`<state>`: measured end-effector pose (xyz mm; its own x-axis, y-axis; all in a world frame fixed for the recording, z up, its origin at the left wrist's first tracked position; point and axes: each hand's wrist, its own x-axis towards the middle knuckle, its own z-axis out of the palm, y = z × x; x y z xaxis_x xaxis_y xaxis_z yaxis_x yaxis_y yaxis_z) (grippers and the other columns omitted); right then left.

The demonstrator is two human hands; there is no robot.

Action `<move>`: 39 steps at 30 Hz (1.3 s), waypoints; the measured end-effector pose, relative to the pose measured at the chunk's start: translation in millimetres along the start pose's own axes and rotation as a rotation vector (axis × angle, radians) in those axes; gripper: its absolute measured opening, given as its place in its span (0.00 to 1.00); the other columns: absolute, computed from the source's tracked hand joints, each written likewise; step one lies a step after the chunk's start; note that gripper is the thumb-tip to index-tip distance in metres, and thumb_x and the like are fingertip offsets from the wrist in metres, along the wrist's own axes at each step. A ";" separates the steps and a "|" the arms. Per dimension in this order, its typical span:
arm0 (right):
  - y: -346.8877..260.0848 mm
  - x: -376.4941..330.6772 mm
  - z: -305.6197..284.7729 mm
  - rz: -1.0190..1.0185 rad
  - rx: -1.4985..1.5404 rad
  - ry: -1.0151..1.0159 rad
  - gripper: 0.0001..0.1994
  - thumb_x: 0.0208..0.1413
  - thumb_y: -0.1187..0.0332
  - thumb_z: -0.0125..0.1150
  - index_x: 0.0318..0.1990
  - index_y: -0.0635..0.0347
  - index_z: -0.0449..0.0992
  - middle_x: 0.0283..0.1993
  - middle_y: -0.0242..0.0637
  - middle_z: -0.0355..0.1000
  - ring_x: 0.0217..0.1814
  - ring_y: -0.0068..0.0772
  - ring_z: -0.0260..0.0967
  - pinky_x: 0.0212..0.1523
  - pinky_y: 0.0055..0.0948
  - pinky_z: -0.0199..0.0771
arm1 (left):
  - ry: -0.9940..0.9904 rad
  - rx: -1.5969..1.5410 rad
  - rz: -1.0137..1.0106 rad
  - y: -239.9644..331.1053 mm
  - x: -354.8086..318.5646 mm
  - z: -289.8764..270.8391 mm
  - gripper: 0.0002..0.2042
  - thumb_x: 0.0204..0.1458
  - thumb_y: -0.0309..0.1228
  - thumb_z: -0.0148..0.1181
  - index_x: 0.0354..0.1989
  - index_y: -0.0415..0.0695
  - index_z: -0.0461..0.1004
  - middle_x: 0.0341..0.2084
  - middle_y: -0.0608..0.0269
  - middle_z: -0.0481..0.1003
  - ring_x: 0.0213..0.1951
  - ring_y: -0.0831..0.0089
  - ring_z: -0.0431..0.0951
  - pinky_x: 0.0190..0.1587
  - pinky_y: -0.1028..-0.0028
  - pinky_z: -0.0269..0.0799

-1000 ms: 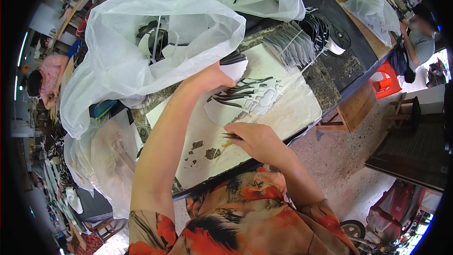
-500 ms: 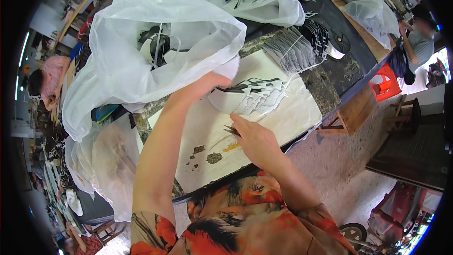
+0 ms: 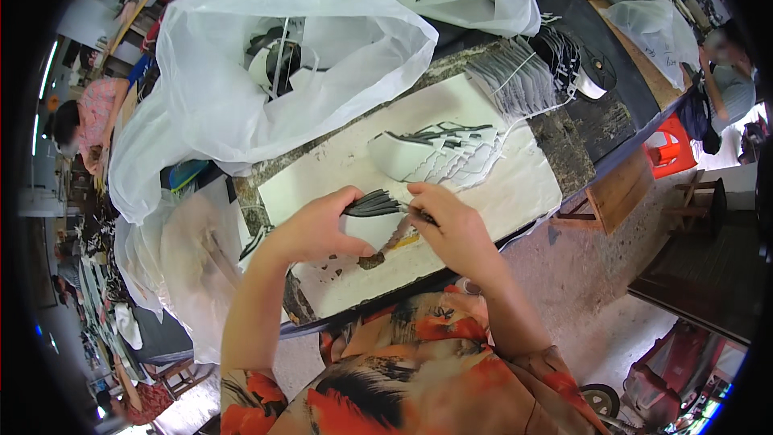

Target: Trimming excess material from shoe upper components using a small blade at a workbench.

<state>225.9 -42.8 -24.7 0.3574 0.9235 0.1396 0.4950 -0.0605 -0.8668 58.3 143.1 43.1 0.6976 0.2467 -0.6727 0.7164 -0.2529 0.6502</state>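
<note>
Dark strips (image 3: 372,205), bundled, are being pinched between the thumb and fingers of the left hand (image 3: 316,229), which is closing on a white piece (image 3: 366,230) carrying them, above the near edge of the white board (image 3: 338,169). The right hand (image 3: 456,225) is clamping its fingertips on a thin brush (image 3: 403,229), whose tip is touching the strips. Brown stains (image 3: 372,260) are lying on the board just below both hands. A stack of white pieces (image 3: 439,153) is resting at the board's centre. A large white bag (image 3: 241,72) is sitting at the table's (image 3: 580,125) far left.
</note>
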 end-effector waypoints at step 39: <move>-35.2 -19.4 5.1 0.505 0.429 0.109 0.05 0.65 0.71 0.65 0.40 0.63 0.77 0.32 0.22 0.71 0.34 0.13 0.63 0.36 0.18 0.66 | 0.729 0.371 0.608 -32.5 0.6 62.8 0.35 0.45 0.37 0.75 0.65 0.48 0.71 0.64 0.49 0.67 0.64 0.48 0.68 0.66 0.50 0.61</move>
<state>197.4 -56.6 0.7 0.5518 0.7763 -0.3046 -0.1043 -0.2981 -0.9488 34.8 92.7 -0.6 0.8673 0.4583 0.1942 0.2773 -0.7688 0.5762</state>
